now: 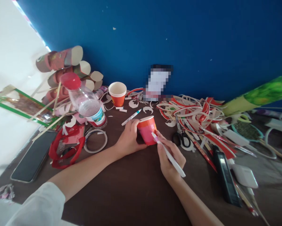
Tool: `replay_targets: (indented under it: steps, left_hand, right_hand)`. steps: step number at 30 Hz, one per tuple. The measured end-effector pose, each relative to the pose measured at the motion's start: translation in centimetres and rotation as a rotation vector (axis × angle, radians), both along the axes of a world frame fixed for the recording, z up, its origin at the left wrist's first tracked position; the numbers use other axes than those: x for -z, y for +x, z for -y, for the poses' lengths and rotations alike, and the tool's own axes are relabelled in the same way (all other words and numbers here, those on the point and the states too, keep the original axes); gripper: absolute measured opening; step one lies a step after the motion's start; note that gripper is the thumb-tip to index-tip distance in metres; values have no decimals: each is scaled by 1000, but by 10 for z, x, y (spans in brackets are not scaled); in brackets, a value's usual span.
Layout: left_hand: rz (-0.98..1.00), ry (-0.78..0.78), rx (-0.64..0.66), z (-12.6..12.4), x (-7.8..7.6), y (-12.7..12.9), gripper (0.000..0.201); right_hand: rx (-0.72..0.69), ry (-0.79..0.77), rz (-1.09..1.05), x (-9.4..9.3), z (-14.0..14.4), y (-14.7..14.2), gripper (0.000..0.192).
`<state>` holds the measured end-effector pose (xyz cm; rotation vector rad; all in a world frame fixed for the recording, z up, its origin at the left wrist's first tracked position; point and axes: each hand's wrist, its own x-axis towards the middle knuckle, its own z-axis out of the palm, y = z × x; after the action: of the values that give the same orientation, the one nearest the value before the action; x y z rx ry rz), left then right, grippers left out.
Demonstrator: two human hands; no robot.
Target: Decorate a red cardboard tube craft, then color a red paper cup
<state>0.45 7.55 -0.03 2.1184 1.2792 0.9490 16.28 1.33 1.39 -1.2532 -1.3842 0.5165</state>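
Observation:
A red and pink paper cup (146,131), slightly tilted, is gripped from its left side by my left hand (129,138). My right hand (171,155) is closed around a white marker (171,158), whose tip end meets the cup's right side. Just behind the cup lies another marker (131,117) with a teal end. Farther back stands a stack of orange paper cups (118,99). Black-handled scissors (181,138) rest to the right of my right hand.
Red and white paper strips (192,113) are heaped at the back right. At left stand a clear bottle (86,103), a roll of red ribbon (78,147) and a phone (34,158). A black stapler-like object (227,179) and a white case (245,176) lie at right.

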Motion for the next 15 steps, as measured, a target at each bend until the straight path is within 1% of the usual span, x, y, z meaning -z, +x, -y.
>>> replay_targets:
  steps: [6, 10, 11, 15]
  left_hand:
    - [-1, -8, -8, 0, 1, 0, 98]
    - [5, -10, -3, 0, 0, 0, 97]
    - [6, -8, -4, 0, 0, 0, 96]
    - [7, 4, -7, -1, 0, 0, 98]
  right_hand:
    - [76, -30, -81, 4, -2, 1, 19]
    - [-9, -9, -48, 4, -1, 1, 17]
    - [-12, -7, -40, 3, -1, 1, 17]
    - [87, -30, -68, 2, -3, 1, 17]
